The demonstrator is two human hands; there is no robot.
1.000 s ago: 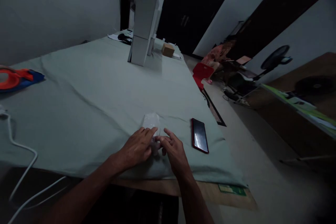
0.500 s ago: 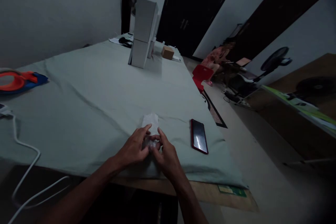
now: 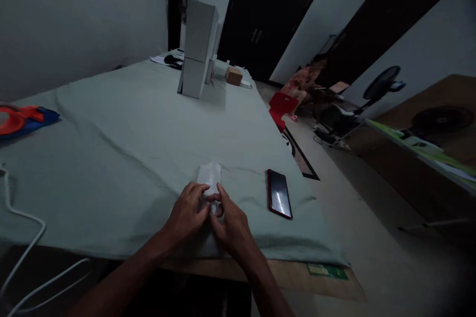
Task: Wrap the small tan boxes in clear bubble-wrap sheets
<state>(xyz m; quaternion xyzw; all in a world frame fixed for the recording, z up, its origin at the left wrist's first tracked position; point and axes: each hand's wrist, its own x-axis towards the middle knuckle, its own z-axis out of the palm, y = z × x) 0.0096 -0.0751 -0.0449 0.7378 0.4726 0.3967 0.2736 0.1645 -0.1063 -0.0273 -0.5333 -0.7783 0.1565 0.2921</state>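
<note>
A white, crinkled, partly see-through packet (image 3: pixel 209 174) lies on the green cloth near the table's front edge. Its far end shows flat; the near end is largely covered by my fingers. My left hand (image 3: pixel 187 211) grips the packet's near left side, fingers bent and thumb pointing inward. From the other side, my right hand (image 3: pixel 231 219) pinches the near end with curled fingers and thumb. Both sets of fingertips almost meet over the packet. To the right of my right hand lies a phone (image 3: pixel 279 194) in a red case, its dark screen facing up.
Tall white boxes (image 3: pixel 199 49) stand farther back on the cloth-covered table (image 3: pixel 148 124), with a small brown box (image 3: pixel 234 76) behind. An orange and blue object (image 3: pixel 26 120) and a white cable (image 3: pixel 26 215) are at left. A person (image 3: pixel 303 81) sits beyond the table.
The view has shifted slightly, so most things appear a little farther left. My fingers have moved closer together over the packet's near end, which stays in both hands.
</note>
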